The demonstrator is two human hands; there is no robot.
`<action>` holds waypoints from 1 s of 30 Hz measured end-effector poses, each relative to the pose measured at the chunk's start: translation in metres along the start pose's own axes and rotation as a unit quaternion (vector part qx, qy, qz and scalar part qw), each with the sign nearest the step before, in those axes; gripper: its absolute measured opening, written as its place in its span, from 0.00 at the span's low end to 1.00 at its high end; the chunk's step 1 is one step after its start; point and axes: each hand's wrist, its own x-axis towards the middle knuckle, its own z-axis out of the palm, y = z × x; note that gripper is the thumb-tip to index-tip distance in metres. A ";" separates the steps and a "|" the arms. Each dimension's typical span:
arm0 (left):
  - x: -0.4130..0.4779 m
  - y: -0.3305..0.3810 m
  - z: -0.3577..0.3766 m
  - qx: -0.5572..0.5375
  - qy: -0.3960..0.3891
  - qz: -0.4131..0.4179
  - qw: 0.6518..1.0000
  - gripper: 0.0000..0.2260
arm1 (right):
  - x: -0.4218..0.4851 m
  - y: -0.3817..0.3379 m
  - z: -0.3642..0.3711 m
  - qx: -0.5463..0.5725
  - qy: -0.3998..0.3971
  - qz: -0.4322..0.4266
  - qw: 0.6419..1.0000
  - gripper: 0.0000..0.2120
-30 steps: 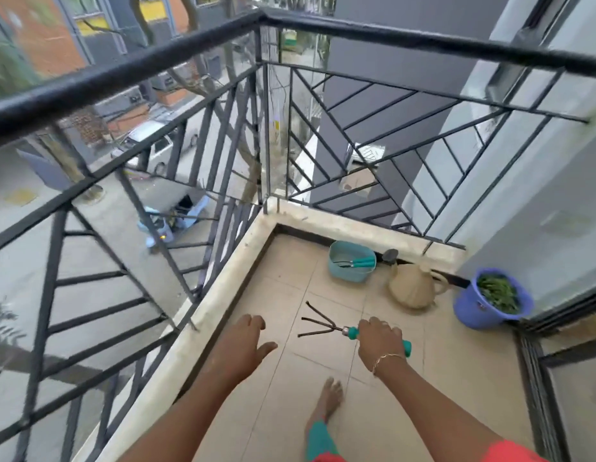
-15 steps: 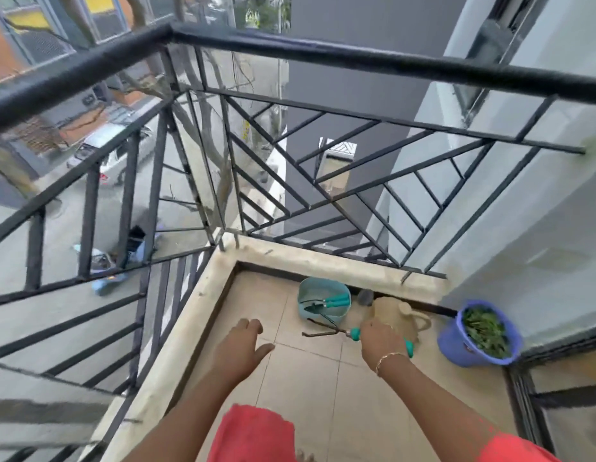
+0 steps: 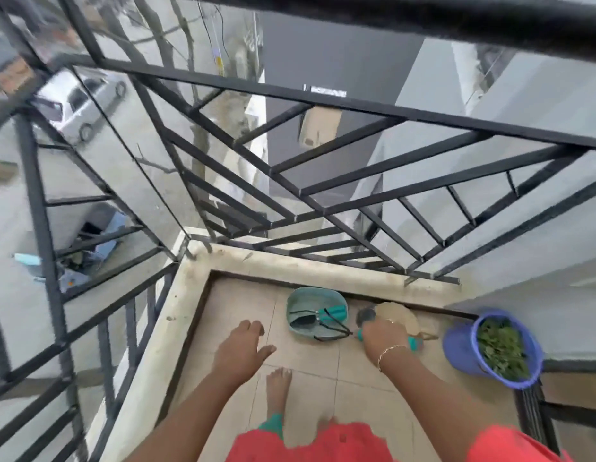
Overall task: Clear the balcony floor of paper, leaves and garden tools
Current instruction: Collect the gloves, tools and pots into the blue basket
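On the left, the black railing (image 3: 423, 18) runs along the edge of the tiled balcony floor (image 3: 363, 371) and turns across its far side. The left hand (image 3: 243, 348) hangs over the floor with its fingers straight and spread, holding nothing. Just right of it, nearer, a bare foot (image 3: 278, 381) stands on the tiles. A teal tub (image 3: 310, 291) sits at the far edge of the floor with a trowel (image 3: 303, 319) and another teal-handled tool lying inside. The hand rake (image 3: 414, 343) has its prongs over the tub's near rim, and the right hand (image 3: 385, 338) is curled round its handle. Behind that hand stands a beige watering can (image 3: 400, 316). Far right, a blue bucket (image 3: 456, 348) holds green leaves (image 3: 503, 348).
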 end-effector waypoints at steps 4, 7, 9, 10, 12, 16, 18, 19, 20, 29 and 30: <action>0.059 0.008 0.022 -0.024 -0.014 -0.012 1.000 0.18 | 0.068 -0.004 0.008 -0.029 -0.037 -0.041 0.998 0.17; 0.108 0.010 0.064 -0.048 -0.019 -0.028 0.998 0.18 | 0.135 -0.014 0.034 -0.047 -0.045 -0.071 0.995 0.16; 0.141 0.007 0.099 -0.058 -0.023 -0.042 0.997 0.18 | 0.182 -0.023 0.057 -0.052 -0.044 -0.075 0.995 0.16; 0.158 0.004 0.118 -0.057 -0.029 -0.048 0.997 0.17 | 0.206 -0.027 0.070 -0.048 -0.046 -0.073 0.995 0.17; 0.192 -0.005 0.156 -0.036 -0.053 -0.052 0.997 0.18 | 0.253 -0.035 0.097 -0.044 -0.051 -0.075 0.995 0.17; 0.252 -0.029 0.215 0.028 -0.080 -0.045 0.995 0.19 | 0.338 -0.054 0.154 -0.057 -0.062 -0.090 0.992 0.16; 0.278 -0.041 0.238 0.045 -0.085 -0.036 0.995 0.20 | 0.375 -0.063 0.184 -0.072 -0.062 -0.107 0.990 0.16; 0.287 -0.045 0.244 0.053 -0.085 -0.034 0.994 0.20 | 0.389 -0.066 0.193 -0.081 -0.059 -0.117 0.988 0.16; 0.300 -0.052 0.260 0.059 -0.091 -0.030 0.994 0.21 | 0.409 -0.071 0.210 -0.092 -0.055 -0.132 0.985 0.17; 0.330 -0.075 0.307 0.076 -0.118 -0.009 0.990 0.20 | 0.470 -0.069 0.260 -0.075 -0.041 -0.165 0.983 0.20; 0.329 -0.075 0.304 0.083 -0.119 -0.006 0.989 0.20 | 0.469 -0.068 0.259 -0.075 -0.040 -0.162 0.983 0.20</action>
